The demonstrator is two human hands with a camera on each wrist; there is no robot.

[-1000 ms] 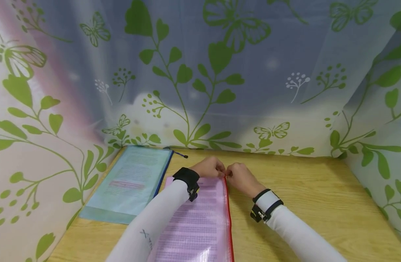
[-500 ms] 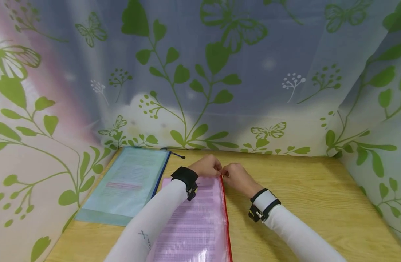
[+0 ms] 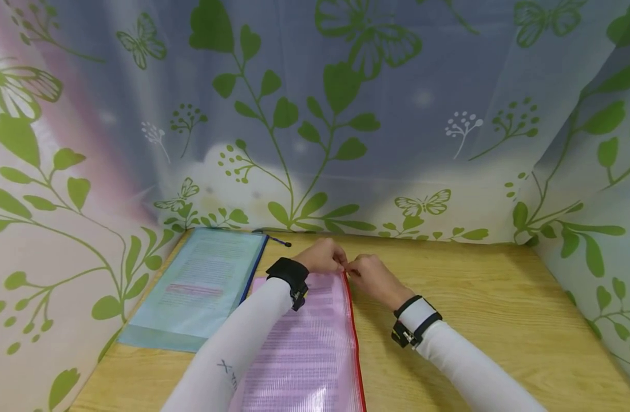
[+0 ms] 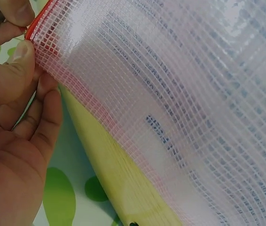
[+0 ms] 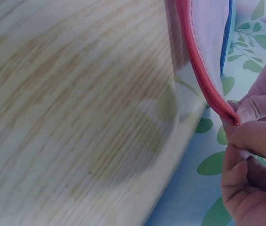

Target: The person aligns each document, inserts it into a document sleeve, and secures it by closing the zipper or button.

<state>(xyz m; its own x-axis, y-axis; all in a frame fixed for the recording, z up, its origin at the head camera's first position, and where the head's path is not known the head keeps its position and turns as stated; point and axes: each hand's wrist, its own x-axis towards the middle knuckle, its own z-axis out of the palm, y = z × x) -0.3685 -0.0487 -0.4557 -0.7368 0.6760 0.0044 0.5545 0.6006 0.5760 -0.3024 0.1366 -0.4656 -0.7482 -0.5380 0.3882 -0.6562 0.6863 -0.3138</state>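
Observation:
A pink mesh zipper pouch (image 3: 294, 349) with printed pages inside lies on the table, its red zipper (image 3: 354, 337) running down the right side. At the far right corner my left hand (image 3: 323, 256) pinches the pouch between thumb and finger. My right hand (image 3: 373, 278) meets it there, thumb and forefinger pinching at the zipper's far end. In the left wrist view the corner of the mesh (image 4: 53, 52) is lifted off the tabletop. The fingertips cover the slider, so its exact place cannot be told.
A blue zipper pouch (image 3: 201, 286) with a printed sheet inside lies at the left, partly behind my left forearm. Its dark blue pull (image 3: 287, 244) points right. The wooden table (image 3: 490, 320) ends at a leaf-patterned curtain (image 3: 428, 171) at the back and both sides.
Both hands stay at the pouch's far corner with almost the same grip. The view has shifted slightly, and the corner sits a little higher in it.

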